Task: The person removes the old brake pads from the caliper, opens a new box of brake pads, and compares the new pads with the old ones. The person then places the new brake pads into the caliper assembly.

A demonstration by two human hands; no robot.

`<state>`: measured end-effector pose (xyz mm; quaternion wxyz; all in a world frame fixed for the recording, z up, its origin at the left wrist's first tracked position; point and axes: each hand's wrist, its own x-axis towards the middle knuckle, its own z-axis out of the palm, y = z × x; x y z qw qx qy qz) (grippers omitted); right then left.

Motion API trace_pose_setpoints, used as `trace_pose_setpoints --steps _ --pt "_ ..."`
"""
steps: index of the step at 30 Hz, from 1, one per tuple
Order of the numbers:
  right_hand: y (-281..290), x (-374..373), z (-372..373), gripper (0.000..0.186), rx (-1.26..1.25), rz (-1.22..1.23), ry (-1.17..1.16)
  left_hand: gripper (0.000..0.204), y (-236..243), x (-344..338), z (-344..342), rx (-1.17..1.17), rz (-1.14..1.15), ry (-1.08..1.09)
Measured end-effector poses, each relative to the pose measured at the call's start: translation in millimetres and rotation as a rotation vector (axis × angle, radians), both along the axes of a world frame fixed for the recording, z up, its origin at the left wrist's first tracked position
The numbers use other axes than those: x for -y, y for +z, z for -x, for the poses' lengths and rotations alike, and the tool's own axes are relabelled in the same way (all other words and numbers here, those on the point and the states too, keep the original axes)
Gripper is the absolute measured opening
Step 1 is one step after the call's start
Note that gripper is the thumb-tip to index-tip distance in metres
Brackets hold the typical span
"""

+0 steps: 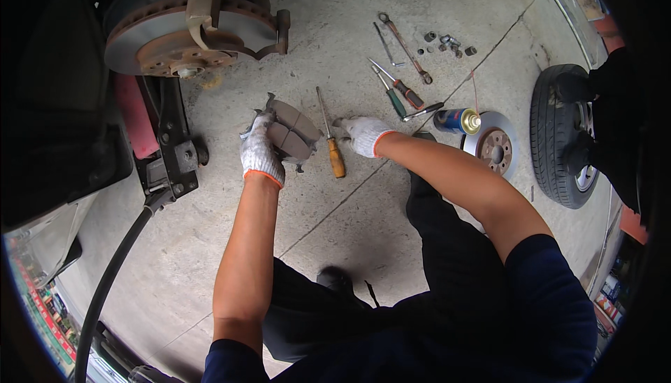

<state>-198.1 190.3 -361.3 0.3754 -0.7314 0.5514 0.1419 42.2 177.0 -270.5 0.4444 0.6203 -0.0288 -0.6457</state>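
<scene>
My left hand [260, 149], in a white glove, is closed on a pair of dark brake pads [293, 121] with metal clips at their edges, held over the concrete floor. A screwdriver with a yellow wooden handle [336, 158] lies to the right of the pads. My gloved right hand [362, 135] is just beside that screwdriver, fingers slightly bent and apart, holding nothing that I can see. A blue spray can [451, 121] lies further right, by a brake disc [482, 152].
An assembly with a rusty brake disc [133, 44] and a red jack [133, 110] are at upper left. Screwdrivers [406, 93], a wrench [405, 47] and several sockets [451, 44] lie beyond my hands. At right, a person in dark clothing [615, 124] is beside a tyre [549, 173].
</scene>
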Motion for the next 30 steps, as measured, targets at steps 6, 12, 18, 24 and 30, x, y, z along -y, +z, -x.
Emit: trace_pose_setpoints --steps 6,12,18,24,30 --pt "1.4 -16.0 -33.9 0.037 -0.091 -0.064 0.095 0.033 6.4 3.7 2.3 0.071 0.091 -0.071" --pt "31.5 -22.5 18.5 0.024 0.149 0.219 -0.247 0.033 5.6 4.4 -22.6 -0.016 0.08 -0.007" --pt "118.5 -27.5 17.4 0.032 0.488 0.234 -0.255 0.025 -18.4 -0.8 -57.1 -0.017 0.173 -0.125" --pt "154.5 -24.6 -3.6 0.042 0.488 0.118 -0.168 0.029 -29.3 0.8 -60.6 0.064 0.302 -0.191" --pt "177.0 -13.1 -10.1 0.044 0.312 0.058 -0.071 0.033 -11.5 2.1 -31.9 0.308 0.333 -0.254"
